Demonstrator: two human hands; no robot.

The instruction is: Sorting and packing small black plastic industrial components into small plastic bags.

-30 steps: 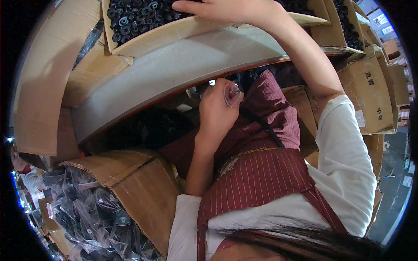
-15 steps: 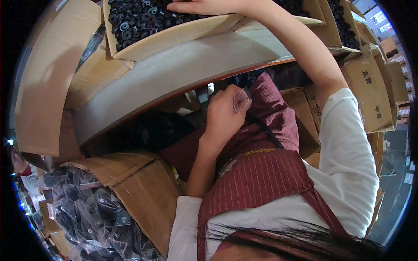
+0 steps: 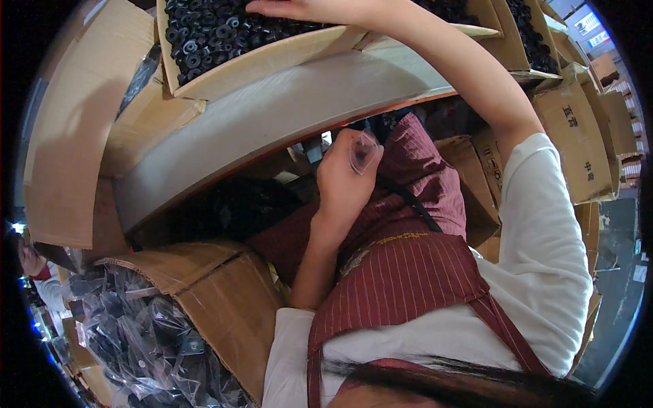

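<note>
My left hand [image 3: 343, 173] is closed in front of the striped apron, in a loose fist around a small clear plastic bag [image 3: 367, 151]. The bag's rounded, see-through edge stands out past the thumb side; what is inside it I cannot make out. Up at the top edge, my right hand [image 3: 303, 9] reaches over a cardboard box [image 3: 272, 60] full of small black ring-shaped parts [image 3: 218, 34]. A finger of it stretches out to the left on top of the parts, and nothing shows in it. The upper edge cuts off the rest of that hand.
A grey table edge [image 3: 272, 109] runs below the parts box. At lower left, an open carton [image 3: 224, 299] holds clear bags with dark pieces [image 3: 156, 347]. A tall cardboard flap [image 3: 81, 122] rises at left. More cartons [image 3: 571, 136] and black parts [image 3: 537, 41] lie at right.
My left hand has shifted slightly left and up with the bag, which now shows more widely. My right hand has slid a little left and up over the black parts.
</note>
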